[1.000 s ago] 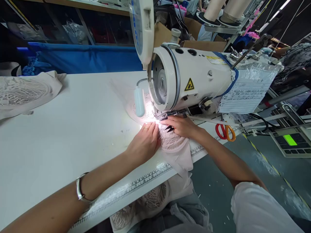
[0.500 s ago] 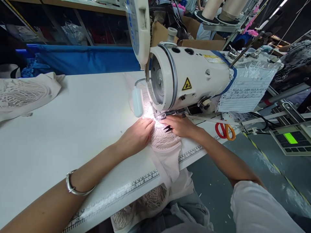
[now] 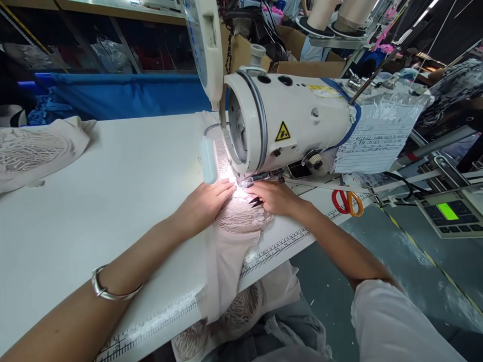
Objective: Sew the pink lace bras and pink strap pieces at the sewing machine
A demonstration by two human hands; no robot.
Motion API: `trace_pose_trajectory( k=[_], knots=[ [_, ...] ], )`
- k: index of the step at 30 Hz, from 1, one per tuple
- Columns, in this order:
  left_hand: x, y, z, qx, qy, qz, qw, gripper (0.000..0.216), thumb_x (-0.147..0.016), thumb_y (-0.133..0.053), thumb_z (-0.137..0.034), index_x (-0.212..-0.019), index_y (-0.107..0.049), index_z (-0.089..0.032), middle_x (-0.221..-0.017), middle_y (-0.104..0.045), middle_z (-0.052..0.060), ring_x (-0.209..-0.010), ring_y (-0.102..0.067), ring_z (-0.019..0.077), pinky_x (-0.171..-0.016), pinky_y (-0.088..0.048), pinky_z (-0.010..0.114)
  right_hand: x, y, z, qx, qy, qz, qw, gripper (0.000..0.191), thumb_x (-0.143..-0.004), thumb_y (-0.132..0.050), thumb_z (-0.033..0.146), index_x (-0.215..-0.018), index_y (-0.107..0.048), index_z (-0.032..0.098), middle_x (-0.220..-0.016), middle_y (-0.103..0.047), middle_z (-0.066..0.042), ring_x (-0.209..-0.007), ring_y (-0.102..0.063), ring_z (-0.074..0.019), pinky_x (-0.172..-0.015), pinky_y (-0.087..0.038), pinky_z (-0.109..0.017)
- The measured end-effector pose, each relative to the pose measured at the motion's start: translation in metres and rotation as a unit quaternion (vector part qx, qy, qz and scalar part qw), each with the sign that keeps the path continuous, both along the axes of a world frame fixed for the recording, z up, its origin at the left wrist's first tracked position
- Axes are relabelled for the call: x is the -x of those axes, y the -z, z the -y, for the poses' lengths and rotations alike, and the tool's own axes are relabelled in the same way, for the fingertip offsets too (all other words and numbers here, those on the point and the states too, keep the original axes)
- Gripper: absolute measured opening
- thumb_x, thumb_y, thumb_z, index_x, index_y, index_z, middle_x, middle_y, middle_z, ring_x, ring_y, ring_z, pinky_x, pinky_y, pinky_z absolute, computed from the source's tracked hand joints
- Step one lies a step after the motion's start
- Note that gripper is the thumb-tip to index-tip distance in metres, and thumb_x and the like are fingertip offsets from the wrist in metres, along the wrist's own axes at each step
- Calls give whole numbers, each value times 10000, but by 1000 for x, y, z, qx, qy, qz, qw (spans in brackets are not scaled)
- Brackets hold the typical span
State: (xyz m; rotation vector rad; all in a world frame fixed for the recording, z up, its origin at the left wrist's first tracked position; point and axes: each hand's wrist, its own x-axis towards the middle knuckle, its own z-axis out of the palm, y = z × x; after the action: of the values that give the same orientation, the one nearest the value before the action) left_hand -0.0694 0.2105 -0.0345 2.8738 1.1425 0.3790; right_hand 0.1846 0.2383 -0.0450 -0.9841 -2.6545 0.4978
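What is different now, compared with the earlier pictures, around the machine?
The near end of the pink fabric swung left, and the left hand moved slightly left too. Nothing was visibly taken up or let go. The right hand, with the snips, and the machine stayed in place.

Your left hand point(image 3: 206, 206) lies flat on pink cloth point(image 3: 237, 216) | your right hand point(image 3: 277, 197) grips snips point(image 3: 256, 202), fingertips beside the sewing machine point(image 3: 294, 120) | cloth overhangs worktop's point(image 3: 113, 201) near edge | scissors point(image 3: 347, 202) at that edge's right end

Fabric piece point(image 3: 236, 216), pale pink; snips point(image 3: 260, 201), dark-bladed.
Piece strand-textured, plain end draped over table point(image 3: 139, 171) edge; snips in right hand point(image 3: 281, 198), tips parted.
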Motion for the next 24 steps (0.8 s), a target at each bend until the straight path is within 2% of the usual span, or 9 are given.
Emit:
trace_pose_trajectory(
  k=[3, 7, 9, 12, 15, 18, 21, 24],
  knots=[
    [-15, -7, 11, -14, -19, 2, 1000, 399, -941, -337, -17, -1213, -618, -95, -1262, -655, 176, -1263, -549, 306, -960, -491, 470, 1, -1, 3, -2, 13, -15, 1000, 486, -731, -430, -26, -1099, -660, 192, -1052, -690, -64, -942, -605, -198, -732, -463, -272],
    [-36, -9, 30, 26, -21, 53, 998, 316, -972, -369, -97, -1189, -598, -94, -1083, -656, 151, -945, -603, 237, -781, -533, 381, -1, 6, 3, 11, 30, -48, 998, 444, -744, -476, -5, -1089, -670, 195, -1071, -713, -61, -945, -638, -196, -780, -488, -277],
    [-40, -8, 34, 44, -24, 53, 997, 245, -977, -394, -143, -1051, -626, -111, -1003, -631, 139, -840, -566, 225, -710, -518, 374, -5, 9, 2, 22, 33, -76, 996, 456, -767, -471, 4, -1128, -667, 201, -1132, -713, -59, -975, -652, -191, -819, -499, -283],
    [-38, -8, 33, 73, -6, 75, 995, 239, -981, -376, -127, -923, -608, -127, -1016, -613, 143, -871, -555, 216, -756, -516, 381, -11, 12, 2, 12, 33, -96, 995, 423, -792, -464, 19, -1098, -686, 209, -1077, -718, -45, -942, -659, -180, -806, -503, -279],
    [-32, -9, 30, 88, 16, 93, 992, 256, -992, -343, -113, -1008, -598, -126, -1083, -628, 147, -987, -567, 224, -862, -517, 404, -13, 12, 3, -33, 23, -72, 997, 284, -834, -499, 66, -970, -702, 210, -1000, -706, -50, -873, -636, -184, -718, -488, -279],
    [-28, -11, 27, 96, 14, 97, 991, 269, -984, -357, -118, -1090, -604, -122, -1045, -647, 139, -970, -585, 227, -846, -524, 405, -11, 9, 4, -84, -15, -65, 994, 206, -904, -505, 121, -893, -693, 206, -1141, -700, -76, -971, -613, -209, -731, -487, -306],
    [-23, -12, 21, 99, 28, 104, 989, 295, -999, -368, -152, -1138, -626, -125, -1040, -659, 133, -923, -598, 218, -802, -531, 384, -9, 7, 4, -129, -57, -79, 987, 295, -935, -429, 69, -911, -688, 208, -1127, -726, -67, -1082, -589, -224, -806, -478, -347],
    [-16, -11, 12, 105, 43, 101, 988, 343, -1036, -348, -229, -1105, -673, -143, -1102, -662, 132, -990, -612, 223, -832, -532, 372, -8, 9, 4, -145, -61, -81, 984, 372, -919, -384, 8, -967, -689, 215, -1077, -748, -47, -1089, -595, -225, -814, -459, -375]
  ],
)
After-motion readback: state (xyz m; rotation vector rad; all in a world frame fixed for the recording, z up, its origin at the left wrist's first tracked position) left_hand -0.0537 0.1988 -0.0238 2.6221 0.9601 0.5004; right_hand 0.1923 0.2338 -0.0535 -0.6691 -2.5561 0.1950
